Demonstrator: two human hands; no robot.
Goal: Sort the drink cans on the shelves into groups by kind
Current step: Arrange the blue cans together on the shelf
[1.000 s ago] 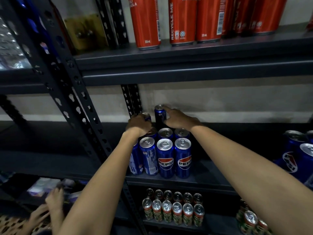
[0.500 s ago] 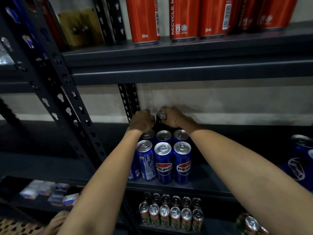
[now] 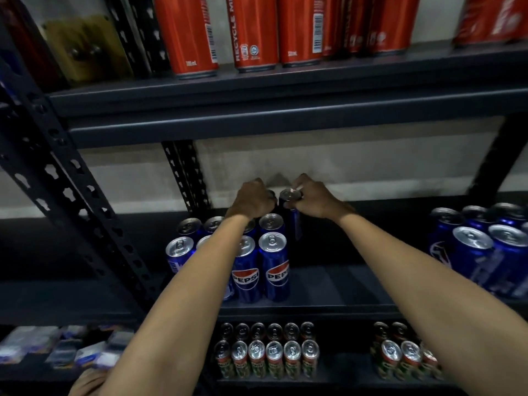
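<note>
- While the right hand point(image 3: 313, 200) grips an upright blue can point(image 3: 290, 212) by its top, it stands at the block's point(image 3: 257, 252) back-right corner.
- Left hand point(image 3: 251, 200) curls over a hidden back-row can.

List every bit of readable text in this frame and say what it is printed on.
"PEPSI" – front blue can on the middle shelf.
"PEPS", last letter turned out of view – blue can beside it.
"RECYCLE ME" – running vertically up a red can on the top shelf.
Volume marks, barcodes and logos on the red cans: too blurred to read.
Bottom-shelf cans and right-hand blue cans: labels unreadable.
</note>
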